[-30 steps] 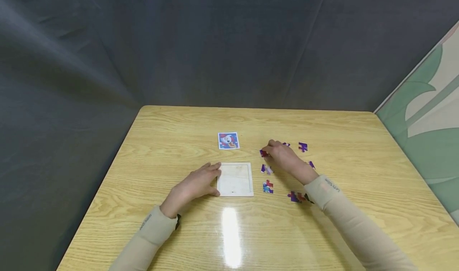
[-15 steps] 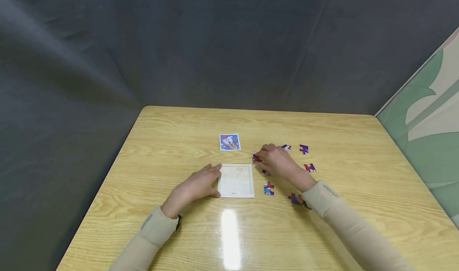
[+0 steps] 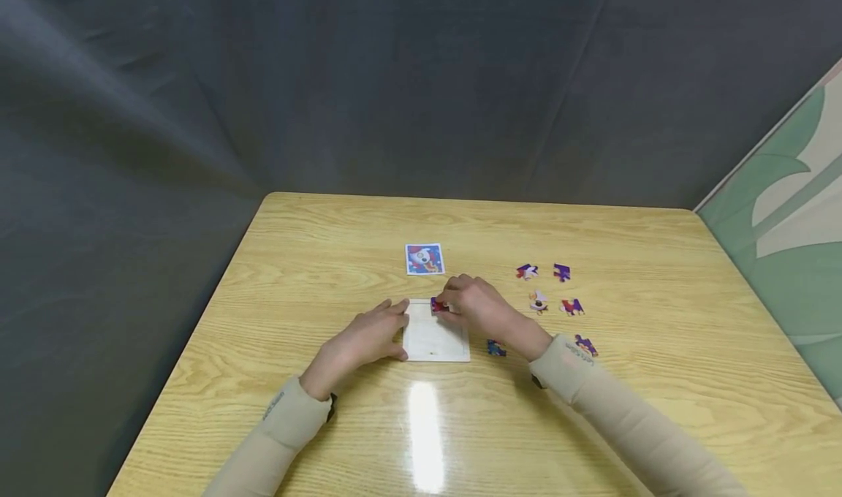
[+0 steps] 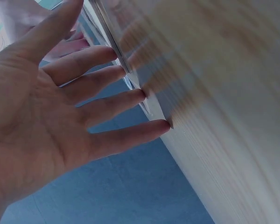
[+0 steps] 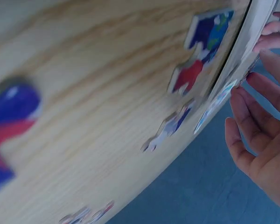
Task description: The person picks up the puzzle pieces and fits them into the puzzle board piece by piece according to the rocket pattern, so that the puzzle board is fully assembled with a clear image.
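A white square puzzle tray (image 3: 427, 340) lies mid-table. My left hand (image 3: 365, 336) lies along its left side, fingers and thumb touching the edge; in the left wrist view the left hand (image 4: 74, 107) has its fingers extended to the tray's rim. Over the upper part of the tray, my right hand (image 3: 483, 307) pinches a red and purple jigsaw piece (image 3: 437, 305). The right wrist view shows that hand (image 5: 266, 126) with bent fingers at the tray; the held piece is hard to make out there. A jigsaw piece (image 3: 496, 348) lies close to the tray's right side.
A small printed picture card (image 3: 425, 259) lies behind the tray. Several loose jigsaw pieces (image 3: 572, 307) are scattered to the right, some near the right forearm. A dark curtain (image 3: 421, 80) hangs beyond the table's far edge, and a patterned panel (image 3: 789, 190) stands at right.
My right hand has carried the jigsaw piece leftward from the table right of the tray to over the tray's upper part. The left hand stays at the tray's edge.
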Demonstrator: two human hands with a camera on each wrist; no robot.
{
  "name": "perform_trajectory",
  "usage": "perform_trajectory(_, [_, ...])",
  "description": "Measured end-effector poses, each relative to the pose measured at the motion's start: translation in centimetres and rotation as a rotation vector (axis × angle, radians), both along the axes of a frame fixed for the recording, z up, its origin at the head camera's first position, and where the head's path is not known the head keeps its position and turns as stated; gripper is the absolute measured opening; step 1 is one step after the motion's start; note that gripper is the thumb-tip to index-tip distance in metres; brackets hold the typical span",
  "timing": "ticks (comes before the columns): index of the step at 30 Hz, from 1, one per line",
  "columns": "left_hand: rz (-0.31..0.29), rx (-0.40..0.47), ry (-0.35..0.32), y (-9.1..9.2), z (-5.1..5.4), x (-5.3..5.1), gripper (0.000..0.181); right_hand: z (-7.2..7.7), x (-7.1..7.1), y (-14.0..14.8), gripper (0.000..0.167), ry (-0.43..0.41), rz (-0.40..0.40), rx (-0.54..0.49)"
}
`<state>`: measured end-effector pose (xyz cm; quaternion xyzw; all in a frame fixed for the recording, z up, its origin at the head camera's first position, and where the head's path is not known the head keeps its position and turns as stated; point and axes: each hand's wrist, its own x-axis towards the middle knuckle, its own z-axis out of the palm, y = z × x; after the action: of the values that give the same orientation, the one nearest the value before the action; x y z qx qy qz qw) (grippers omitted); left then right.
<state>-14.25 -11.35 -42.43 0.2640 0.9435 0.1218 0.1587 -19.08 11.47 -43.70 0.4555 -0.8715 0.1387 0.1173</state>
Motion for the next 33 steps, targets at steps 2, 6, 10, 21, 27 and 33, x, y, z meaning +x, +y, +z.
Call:
perform_trajectory(2, [0.003, -0.004, -0.005, 0.0, 0.0, 0.0, 0.053, -0.2, 0.1, -0.4, 0.021, -0.012, 0.001, 0.02])
perform_trajectory(6, [0.005, -0.006, -0.002, 0.0, 0.0, 0.0, 0.054, -0.2, 0.4, -1.4, 0.022, -0.045, -0.007, 0.066])
perform_trajectory(10, [0.001, -0.004, 0.005, 0.0, 0.0, 0.0, 0.056, -0.2, 0.5, -2.3, 0.022, -0.066, -0.009, 0.104])
perform_trajectory(21, [0.004, 0.001, -0.016, 0.0, 0.1, 0.0, 0.063, -0.3, 0.7, -3.4, 0.019, -0.026, -0.014, 0.141])
perform_trajectory(27, [0.003, 0.007, -0.011, -0.1, 0.2, 0.1, 0.063, -0.6, 0.7, -3.6, 0.018, -0.017, -0.001, 0.128])
perform_trajectory(33, [0.006, 0.025, -0.018, 0.0, 0.1, 0.1, 0.065, -0.9, 0.7, -3.8, 0.018, -0.007, -0.003, 0.114])
